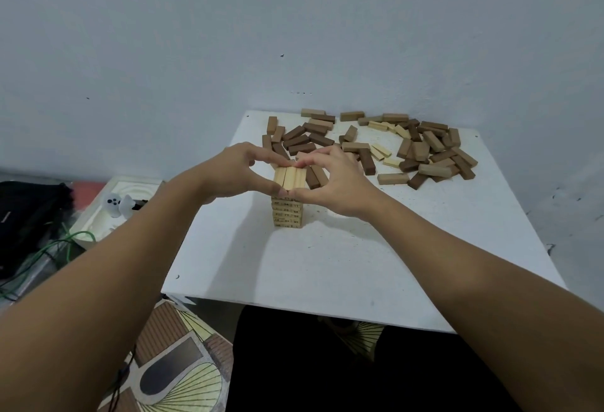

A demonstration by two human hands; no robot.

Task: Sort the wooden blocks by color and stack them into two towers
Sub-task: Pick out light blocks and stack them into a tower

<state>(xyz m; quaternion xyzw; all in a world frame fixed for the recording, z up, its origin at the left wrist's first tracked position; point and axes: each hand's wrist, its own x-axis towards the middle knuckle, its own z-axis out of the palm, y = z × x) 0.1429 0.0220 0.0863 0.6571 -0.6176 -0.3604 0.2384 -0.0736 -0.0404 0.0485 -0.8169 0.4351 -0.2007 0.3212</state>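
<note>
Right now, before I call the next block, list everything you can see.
light tower: one, pale wood, table centre
loose blocks: many, mostly brown, few pale, scattered at far table edge
table: one, white
white tray: one, left of table
black bag: one, far left
green cable: one, left floor
patterned mat: one, under table
left hand: pinching tower's top layer
right hand: pinching same layer

Illumination is soft, even and moderately dim, with a cool grey-blue cast across the wall (294, 19). Faint diffuse shadows fall on the white bench (327, 264) beneath the forearms; no glare is present. Wide-angle distortion bows the frame edges, and fine detail is slightly soft throughout.
</note>
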